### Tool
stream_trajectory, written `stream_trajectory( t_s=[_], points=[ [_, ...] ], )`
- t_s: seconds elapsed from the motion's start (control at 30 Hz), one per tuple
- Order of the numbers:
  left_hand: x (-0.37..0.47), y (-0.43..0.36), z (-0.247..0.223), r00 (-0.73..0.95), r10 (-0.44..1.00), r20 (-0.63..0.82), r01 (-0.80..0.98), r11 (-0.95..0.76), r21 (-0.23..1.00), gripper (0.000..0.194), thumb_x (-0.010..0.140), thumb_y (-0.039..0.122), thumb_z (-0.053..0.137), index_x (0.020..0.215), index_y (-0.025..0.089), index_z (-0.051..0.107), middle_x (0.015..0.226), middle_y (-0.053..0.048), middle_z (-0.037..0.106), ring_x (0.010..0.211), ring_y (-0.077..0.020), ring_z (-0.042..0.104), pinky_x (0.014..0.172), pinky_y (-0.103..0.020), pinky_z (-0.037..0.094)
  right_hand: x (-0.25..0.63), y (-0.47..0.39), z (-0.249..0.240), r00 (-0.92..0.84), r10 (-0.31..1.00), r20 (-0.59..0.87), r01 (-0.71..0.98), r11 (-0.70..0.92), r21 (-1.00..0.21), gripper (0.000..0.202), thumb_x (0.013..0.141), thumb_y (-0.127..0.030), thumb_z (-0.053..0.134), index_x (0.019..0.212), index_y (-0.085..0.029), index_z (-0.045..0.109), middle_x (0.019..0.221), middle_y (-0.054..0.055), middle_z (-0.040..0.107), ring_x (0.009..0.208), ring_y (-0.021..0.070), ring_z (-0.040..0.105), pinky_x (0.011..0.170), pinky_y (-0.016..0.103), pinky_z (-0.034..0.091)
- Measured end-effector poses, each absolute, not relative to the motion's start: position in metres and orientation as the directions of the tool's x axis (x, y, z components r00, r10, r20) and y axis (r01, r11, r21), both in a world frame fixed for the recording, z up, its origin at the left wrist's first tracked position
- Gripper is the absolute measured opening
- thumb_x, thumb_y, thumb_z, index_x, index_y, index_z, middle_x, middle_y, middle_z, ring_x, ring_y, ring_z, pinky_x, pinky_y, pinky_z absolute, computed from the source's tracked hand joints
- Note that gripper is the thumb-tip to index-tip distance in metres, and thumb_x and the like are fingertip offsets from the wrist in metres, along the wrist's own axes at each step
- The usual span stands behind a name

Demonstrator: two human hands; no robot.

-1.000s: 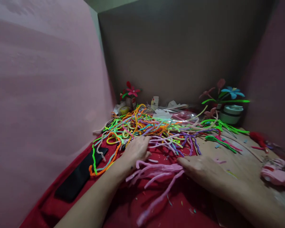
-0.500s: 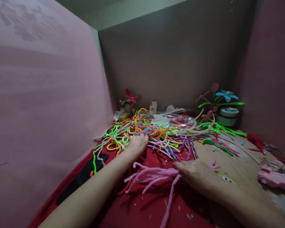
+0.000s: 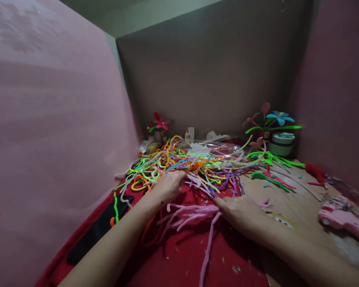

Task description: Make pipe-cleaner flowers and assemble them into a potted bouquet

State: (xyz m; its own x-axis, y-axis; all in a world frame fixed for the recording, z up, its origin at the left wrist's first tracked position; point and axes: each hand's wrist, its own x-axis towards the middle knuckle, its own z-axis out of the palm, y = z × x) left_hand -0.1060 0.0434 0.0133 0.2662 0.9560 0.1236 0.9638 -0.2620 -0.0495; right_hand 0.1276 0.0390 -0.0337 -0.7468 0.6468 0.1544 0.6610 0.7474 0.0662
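Note:
My right hand [image 3: 239,213] is closed round a bundle of pink pipe cleaners [image 3: 194,213], whose loose ends fan out to the left. One long strand hangs down toward the front. At the near edge of a tangled heap of many-coloured pipe cleaners [image 3: 170,159], my left hand [image 3: 172,185] has its fingers curled inward. Pale lilac strands [image 3: 197,183] lie just right of those fingers. What the left fingers grip, if anything, is hidden behind the hand.
A pink glue gun [image 3: 341,217] lies on brown board at the right. A dark flat object [image 3: 91,231] is at the left. Pipe-cleaner flowers [image 3: 279,117] and a pale lidded jar [image 3: 282,143] stand at the back. Scraps dot the red cloth [image 3: 179,263].
The left hand has drawn slightly nearer at the heap's edge, fingers more curled. The right hand still holds the pink bundle. The whole view has shifted slightly.

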Motion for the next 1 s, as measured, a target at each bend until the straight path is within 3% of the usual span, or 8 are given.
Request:
stream_trajectory(
  t_s=[0.1,0.17,0.23,0.3,0.4,0.63,0.87,1.0],
  points=[
    [-0.098,0.033,0.032,0.397,0.913,0.096,0.88,-0.408,0.245,0.029,0.088,0.032,0.039,0.103,0.022,0.061,0.091,-0.001,0.067,0.078,-0.0138,0.06,0.071,-0.023,0.044,0.12,0.049,-0.026,-0.686,0.717,0.122,0.727,0.682,0.08,0.017,0.084,-0.013,0.039,0.088,-0.019,0.055,0.076,0.005,0.068,0.063,0.0219,0.065,0.047,0.025,0.028],
    [-0.089,0.027,0.035,0.455,0.886,0.083,0.822,-0.455,0.343,0.034,0.085,0.042,0.042,0.107,0.023,0.059,0.095,-0.002,0.067,0.081,-0.0156,0.06,0.073,-0.025,0.044,0.115,0.056,-0.022,-0.613,0.781,0.12,0.79,0.609,0.068,0.018,0.085,-0.014,0.037,0.09,-0.019,0.054,0.076,0.007,0.068,0.066,0.0232,0.066,0.048,0.025,0.031],
    [-0.078,0.023,0.028,0.45,0.89,0.079,0.853,-0.454,0.256,0.043,0.079,0.05,0.048,0.109,0.021,0.057,0.1,-0.006,0.065,0.088,-0.0202,0.059,0.076,-0.03,0.044,0.111,0.062,-0.021,-0.546,0.831,0.111,0.838,0.542,0.065,0.019,0.086,-0.015,0.036,0.091,-0.017,0.054,0.077,0.009,0.068,0.07,0.0241,0.066,0.051,0.026,0.034],
    [-0.07,0.022,0.014,0.42,0.901,0.107,0.901,-0.428,0.07,0.05,0.074,0.053,0.054,0.109,0.017,0.055,0.105,-0.011,0.063,0.094,-0.0264,0.057,0.079,-0.037,0.043,0.109,0.063,-0.022,-0.526,0.845,0.095,0.851,0.521,0.071,0.02,0.085,-0.013,0.036,0.093,-0.016,0.054,0.077,0.01,0.068,0.07,0.0245,0.066,0.052,0.027,0.036],
    [-0.068,0.024,-0.009,0.394,0.908,0.14,0.918,-0.381,-0.107,0.034,0.079,0.038,0.052,0.103,0.014,0.057,0.104,-0.013,0.061,0.095,-0.0268,0.056,0.081,-0.038,0.042,0.109,0.061,-0.027,-0.548,0.831,0.097,0.836,0.544,0.071,0.022,0.085,-0.013,0.035,0.098,-0.017,0.053,0.081,0.01,0.067,0.069,0.0237,0.065,0.053,0.028,0.036],
    [-0.077,0.029,-0.019,0.388,0.909,0.153,0.92,-0.371,-0.128,0.028,0.081,0.034,0.051,0.102,0.016,0.055,0.102,-0.009,0.06,0.092,-0.0233,0.054,0.081,-0.036,0.043,0.124,0.066,-0.034,-0.605,0.73,0.318,0.782,0.621,0.063,0.039,0.082,-0.027,0.049,0.12,-0.021,0.047,0.1,0.01,0.061,0.088,0.0249,0.057,0.069,0.031,0.037],
    [-0.076,0.026,-0.023,0.406,0.893,0.195,0.914,-0.391,-0.112,0.024,0.082,0.035,0.049,0.095,0.016,0.056,0.094,-0.008,0.061,0.087,-0.0219,0.055,0.078,-0.035,0.043,0.127,0.064,-0.029,-0.651,0.688,0.32,0.75,0.646,0.138,0.015,0.085,-0.02,0.047,0.088,-0.022,0.062,0.079,0.006,0.063,0.072,0.0189,0.057,0.058,0.028,0.027],
    [-0.076,0.026,-0.023,0.413,0.873,0.258,0.909,-0.411,-0.064,0.024,0.086,0.031,0.044,0.1,0.016,0.055,0.098,-0.008,0.061,0.091,-0.0213,0.054,0.08,-0.035,0.042,0.127,0.062,-0.026,-0.643,0.704,0.3,0.759,0.637,0.132,0.013,0.083,-0.02,0.051,0.089,-0.021,0.063,0.071,0.005,0.064,0.064,0.017,0.055,0.054,0.028,0.021]
  ],
)
